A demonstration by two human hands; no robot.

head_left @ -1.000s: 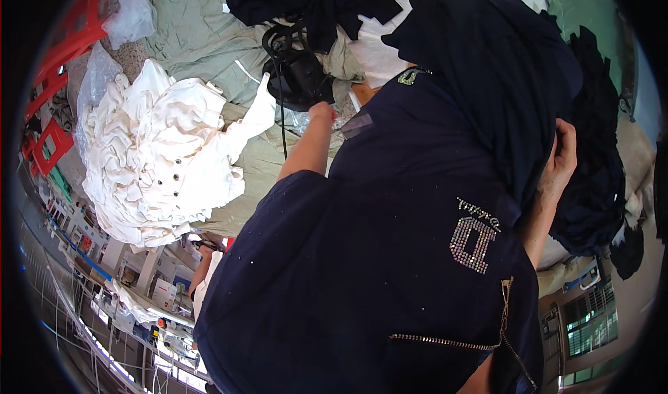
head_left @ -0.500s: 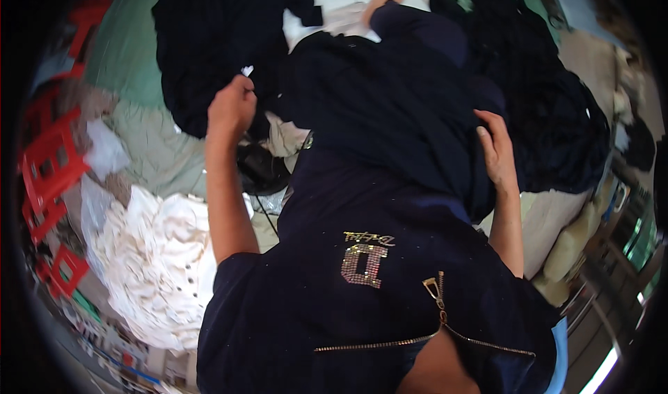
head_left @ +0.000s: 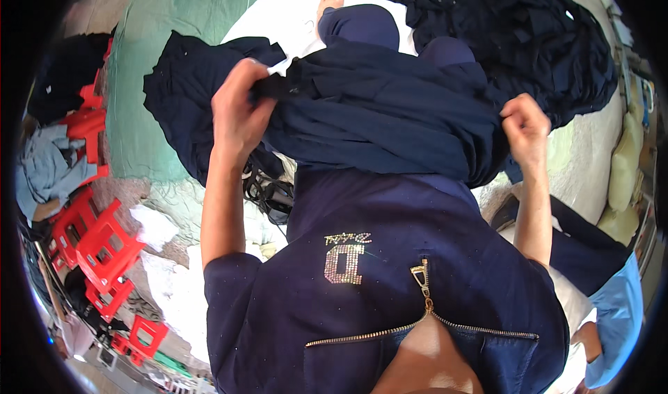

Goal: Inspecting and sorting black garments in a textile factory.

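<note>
A dark navy garment (head_left: 390,109) lies bunched across my lap, its folds running from side to side. My left hand (head_left: 239,109), slightly blurred, is closed on a dark band-like edge at the garment's left end. At the opposite end my right hand (head_left: 527,124) has its fingers curled in around the garment's edge. Next to my left hand, another dark garment (head_left: 177,81) lies loosely spread out. A larger heap of dark clothes (head_left: 515,39) sits beyond my right hand.
White cloth (head_left: 170,283) and a black strappy item (head_left: 270,196) lie at my left. Red plastic stools (head_left: 108,244) stand farther left, some with clothes on them. A green sheet (head_left: 149,130) covers the floor there. At the right, a person in light blue (head_left: 619,317) sits close by.
My left hand has come from the dark clothes at the left to the lap garment's end. My right hand has closed from spread fingers. The lap garment is gathered into a narrower bundle.
</note>
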